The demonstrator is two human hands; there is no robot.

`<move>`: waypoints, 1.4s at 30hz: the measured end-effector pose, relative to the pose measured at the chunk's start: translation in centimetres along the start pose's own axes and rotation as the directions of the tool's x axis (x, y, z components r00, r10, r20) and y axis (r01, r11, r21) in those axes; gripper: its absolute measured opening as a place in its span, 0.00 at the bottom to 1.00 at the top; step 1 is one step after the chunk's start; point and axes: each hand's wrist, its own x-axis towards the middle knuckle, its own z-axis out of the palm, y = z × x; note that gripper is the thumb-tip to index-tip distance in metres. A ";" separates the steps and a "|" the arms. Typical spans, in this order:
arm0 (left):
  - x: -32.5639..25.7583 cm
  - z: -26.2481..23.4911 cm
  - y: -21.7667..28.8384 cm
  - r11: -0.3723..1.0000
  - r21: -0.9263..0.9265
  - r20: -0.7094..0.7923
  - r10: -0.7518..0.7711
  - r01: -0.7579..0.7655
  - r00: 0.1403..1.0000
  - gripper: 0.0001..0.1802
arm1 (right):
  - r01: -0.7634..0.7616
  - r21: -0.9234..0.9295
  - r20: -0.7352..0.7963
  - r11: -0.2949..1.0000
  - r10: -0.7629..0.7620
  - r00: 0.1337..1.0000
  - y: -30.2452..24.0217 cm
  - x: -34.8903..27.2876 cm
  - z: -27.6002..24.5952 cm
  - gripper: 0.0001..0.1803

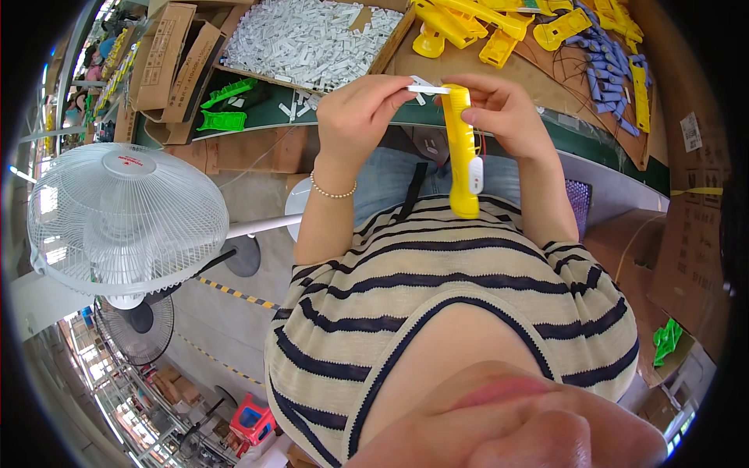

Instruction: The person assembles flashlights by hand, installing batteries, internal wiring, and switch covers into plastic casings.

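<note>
My left hand [355, 113] pinches a small white plastic strip [427, 90] between thumb and fingers. The far end of that strip meets the upper end of a long yellow plastic housing [459, 148]. Closed round the housing's upper part is my right hand [507, 117], thumb on the front. The housing hangs down toward my lap. A white oval piece [476, 176] sits at its right side, with a thin red wire above it. Whether the strip is inside the housing or only against it, I cannot tell.
Ahead, a cardboard tray [312, 43] holds a heap of white strips. Green shells [222, 121] lie left; yellow shells [562, 30] and blue-purple cylinders [605, 74] with wires lie right. A caged white fan [129, 210] stands close on my left, cardboard boxes [694, 257] on my right.
</note>
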 end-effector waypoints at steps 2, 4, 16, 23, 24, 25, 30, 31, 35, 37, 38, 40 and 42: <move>-0.2 0.3 0.0 0.998 0.011 0.000 0.060 -0.060 0.998 0.08 | 0.038 0.037 -0.056 0.999 -0.036 0.998 0.2 0.1 0.0 0.29; -0.8 1.3 0.6 0.977 -0.213 0.036 0.020 -0.012 0.999 0.10 | 0.080 0.072 -0.111 0.994 -0.072 0.991 0.4 0.3 0.1 0.30; -3.6 5.0 2.1 0.590 -0.677 0.153 -0.471 0.440 0.869 0.25 | 0.073 0.095 -0.119 0.993 -0.061 0.991 -0.3 1.2 1.5 0.24; -1.3 2.1 -0.8 0.929 -0.343 0.279 -0.044 0.142 0.959 0.32 | -0.006 0.173 -0.056 0.985 0.016 0.998 -0.7 1.1 2.5 0.22; -1.0 1.7 -1.1 0.929 -0.340 0.279 -0.048 0.145 0.959 0.32 | -0.024 0.161 -0.034 0.987 0.029 0.999 -0.7 1.1 2.5 0.22; -0.8 1.5 -1.3 0.963 -0.260 0.302 0.019 0.063 0.953 0.33 | -0.026 0.163 -0.032 0.986 0.032 0.999 -0.7 1.1 2.3 0.22; -0.2 0.7 -1.2 0.976 -0.217 0.381 0.080 0.005 0.921 0.33 | -0.021 0.188 0.049 0.982 0.012 0.999 -0.8 1.1 2.4 0.22; -0.3 0.8 -0.9 0.966 -0.257 0.339 0.063 0.028 0.939 0.33 | -0.024 0.188 0.051 0.982 0.015 0.999 -0.9 1.1 2.6 0.22; -2.3 2.4 -0.1 0.746 -0.580 0.303 -0.175 0.328 0.937 0.36 | 0.015 0.318 0.088 0.948 -0.045 0.995 -1.1 1.0 3.0 0.22; -2.0 2.7 1.6 0.603 -0.668 0.344 -0.271 0.437 0.899 0.38 | 0.010 0.354 0.088 0.935 -0.044 0.995 -1.1 1.2 2.9 0.23; -2.1 2.6 2.3 0.436 -0.733 0.394 -0.354 0.523 0.848 0.40 | 0.094 0.224 -0.005 0.970 -0.095 0.995 -1.1 1.5 2.9 0.24; -2.5 2.5 2.8 0.497 -0.669 0.425 -0.354 0.553 0.833 0.39 | 0.166 0.082 -0.090 0.983 -0.158 0.983 -1.0 1.7 3.1 0.25; -2.8 2.4 3.2 0.609 -0.525 0.485 -0.360 0.595 0.797 0.37 | 0.297 -0.152 -0.257 0.943 -0.328 0.909 -0.7 1.8 3.7 0.24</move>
